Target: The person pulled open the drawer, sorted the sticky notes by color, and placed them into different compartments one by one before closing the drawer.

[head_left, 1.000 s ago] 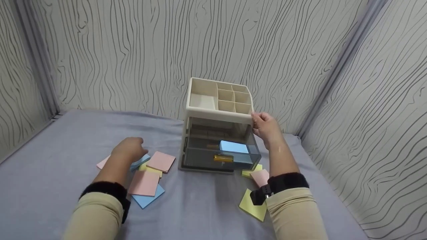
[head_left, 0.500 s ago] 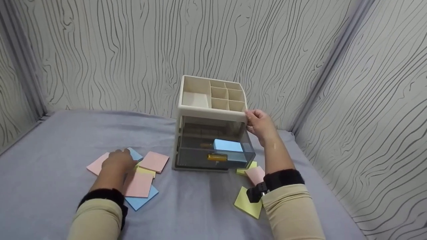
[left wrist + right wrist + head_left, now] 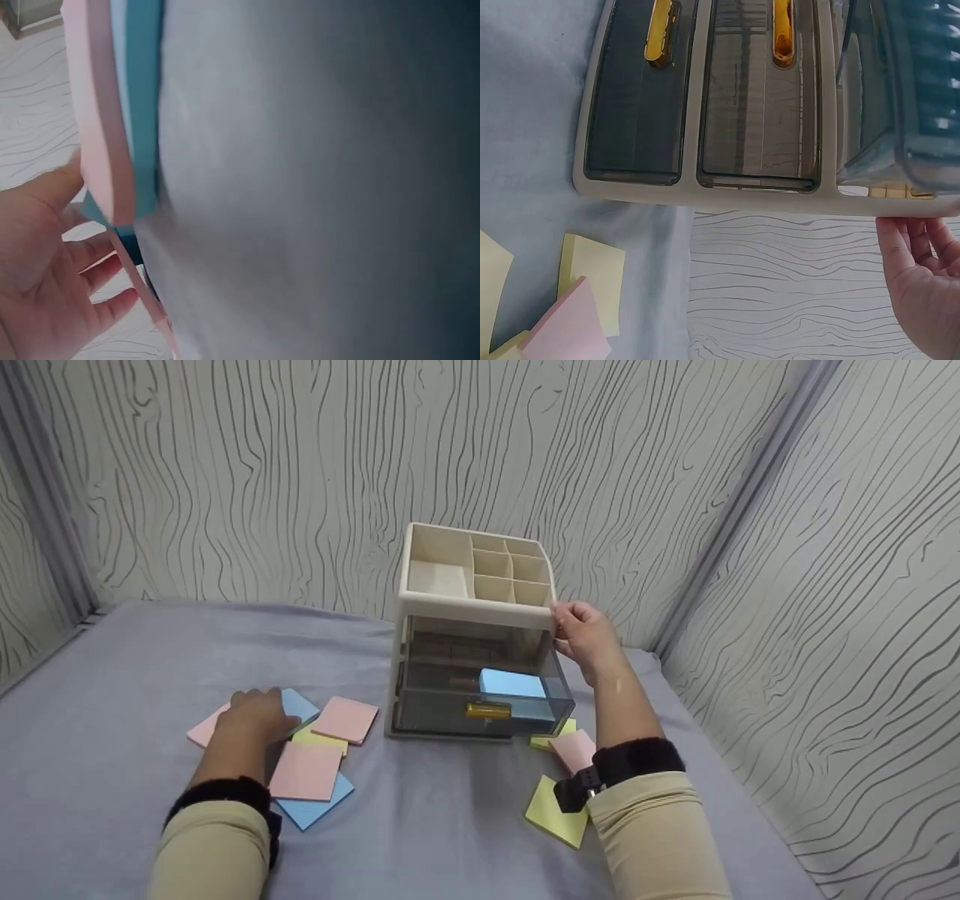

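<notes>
My left hand (image 3: 255, 714) is low over the loose pile of sticky notes at the left, next to a blue sticky-note pad (image 3: 300, 708). In the left wrist view its fingers (image 3: 97, 276) are spread and extended near the pads' edges; whether they touch is unclear. A cream desk organizer (image 3: 480, 613) stands in the middle, its smoky top drawer (image 3: 435, 711) pulled out. Inside that drawer lies a blue pad (image 3: 514, 682). My right hand (image 3: 589, 639) grips the organizer's upper right edge; in the right wrist view its fingertips press the side.
Around the left hand lie pink pads (image 3: 306, 771), a yellow pad (image 3: 322, 740) and another blue pad (image 3: 319, 804). Several yellow and pink pads (image 3: 574, 750) lie by the right forearm. Two lower drawers (image 3: 761, 112) are closed. A patterned wall (image 3: 300, 472) stands behind.
The left hand has shifted left and lower over the pile, uncovering more of the blue pad beside it. The right hand keeps its grip on the organizer. The head view has shifted slightly.
</notes>
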A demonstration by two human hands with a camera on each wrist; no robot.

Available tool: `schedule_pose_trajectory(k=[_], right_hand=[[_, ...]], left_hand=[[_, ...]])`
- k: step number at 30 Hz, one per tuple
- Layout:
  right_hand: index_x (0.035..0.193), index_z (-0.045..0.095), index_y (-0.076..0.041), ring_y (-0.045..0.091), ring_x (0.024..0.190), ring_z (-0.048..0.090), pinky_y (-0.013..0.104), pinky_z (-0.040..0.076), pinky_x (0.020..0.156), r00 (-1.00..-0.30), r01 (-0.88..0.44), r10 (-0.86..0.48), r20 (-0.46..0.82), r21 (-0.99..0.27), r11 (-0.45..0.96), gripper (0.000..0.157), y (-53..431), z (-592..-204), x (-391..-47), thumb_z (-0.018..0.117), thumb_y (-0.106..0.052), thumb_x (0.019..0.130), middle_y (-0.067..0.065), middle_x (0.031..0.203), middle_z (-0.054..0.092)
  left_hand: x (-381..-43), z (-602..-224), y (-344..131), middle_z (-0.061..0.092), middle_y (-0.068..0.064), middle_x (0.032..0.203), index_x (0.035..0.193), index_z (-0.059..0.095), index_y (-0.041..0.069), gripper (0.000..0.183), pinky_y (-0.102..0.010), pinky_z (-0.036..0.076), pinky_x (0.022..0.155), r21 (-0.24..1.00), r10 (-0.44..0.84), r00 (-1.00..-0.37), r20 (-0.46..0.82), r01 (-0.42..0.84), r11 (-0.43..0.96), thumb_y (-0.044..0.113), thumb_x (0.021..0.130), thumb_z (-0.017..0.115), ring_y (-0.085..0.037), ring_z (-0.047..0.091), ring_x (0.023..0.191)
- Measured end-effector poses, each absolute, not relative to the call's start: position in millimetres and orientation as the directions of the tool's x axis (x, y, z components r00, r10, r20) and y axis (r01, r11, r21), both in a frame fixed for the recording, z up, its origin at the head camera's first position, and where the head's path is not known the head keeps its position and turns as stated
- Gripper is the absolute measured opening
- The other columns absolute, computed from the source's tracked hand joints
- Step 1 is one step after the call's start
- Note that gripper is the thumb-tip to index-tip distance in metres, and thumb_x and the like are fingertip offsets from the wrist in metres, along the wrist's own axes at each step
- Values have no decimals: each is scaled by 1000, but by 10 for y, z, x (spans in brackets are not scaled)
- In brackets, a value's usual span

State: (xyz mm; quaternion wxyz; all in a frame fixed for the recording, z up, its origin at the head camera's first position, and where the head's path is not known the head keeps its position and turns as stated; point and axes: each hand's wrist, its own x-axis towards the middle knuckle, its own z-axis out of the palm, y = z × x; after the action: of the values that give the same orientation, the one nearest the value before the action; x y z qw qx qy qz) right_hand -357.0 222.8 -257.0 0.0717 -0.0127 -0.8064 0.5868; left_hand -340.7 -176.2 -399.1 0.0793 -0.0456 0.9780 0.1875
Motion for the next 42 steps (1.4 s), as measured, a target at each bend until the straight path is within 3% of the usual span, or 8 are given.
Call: schedule_pose_trajectory(k=[14, 19, 23, 29, 36, 42], right_hand=[[111, 53, -6, 23, 106, 53, 37, 44, 92, -988, -57, 119, 99, -948, 313, 30, 2216, -2555, -3560, 47, -31, 96, 13, 115, 54], [112, 53, -5, 24, 107, 53, 38, 43, 93, -988, -58, 116, 99, -947, 315, 32, 2214, -2562, -3557, 47, -32, 95, 13, 116, 53], [112, 52, -5, 24, 107, 53, 38, 43, 93, -988, -59, 115, 100, -947, 315, 33, 2214, -2563, -3560, 47, -33, 95, 13, 116, 53], [112, 52, -4, 24, 106, 54, 37, 44, 93, -987, -71, 115, 113, -945, 319, 34, 2217, -2562, -3571, 48, -33, 95, 14, 115, 54], [111, 53, -5, 24, 107, 53, 38, 43, 93, -986, -71, 121, 116, -943, 326, 34, 2218, -2563, -3569, 48, -34, 95, 14, 115, 53], [110, 54, -8, 23, 108, 54, 38, 42, 94, -985, -65, 127, 113, -940, 336, 34, 2219, -2563, -3565, 49, -38, 94, 11, 117, 54]], left_hand=[[-3467, -3987, -1734, 15, -40, 138, 144, 12, 0, 92, -64, 19, 97, 439, -57, -992, -114, -102, 893, 24, 78, 71, -56, 19, 123], [-3466, -3974, -1732, 17, -40, 135, 145, 9, 4, 101, -64, 28, 93, 428, -73, -995, -63, -93, 899, 23, 73, 76, -58, 25, 119], [-3456, -3947, -1721, 26, -40, 131, 144, 14, 1, 99, -66, 24, 93, 383, -60, -998, -35, -69, 921, 25, 71, 77, -58, 25, 118], [-3470, -3877, -1717, 43, -35, 122, 133, 36, -7, 80, -64, 21, 97, 339, -42, -998, 54, -22, 940, 19, 69, 78, -53, 35, 115], [-3502, -3758, -1727, 54, -28, 108, 113, 55, -9, 36, -51, 42, 88, 372, 3, -993, 119, 47, 927, 6, 81, 62, -42, 52, 102], [-3493, -3716, -1709, 57, -26, 110, 113, 56, -7, 31, -51, 42, 88, 423, -20, -992, 123, 34, 905, 4, 84, 55, -41, 52, 104]])
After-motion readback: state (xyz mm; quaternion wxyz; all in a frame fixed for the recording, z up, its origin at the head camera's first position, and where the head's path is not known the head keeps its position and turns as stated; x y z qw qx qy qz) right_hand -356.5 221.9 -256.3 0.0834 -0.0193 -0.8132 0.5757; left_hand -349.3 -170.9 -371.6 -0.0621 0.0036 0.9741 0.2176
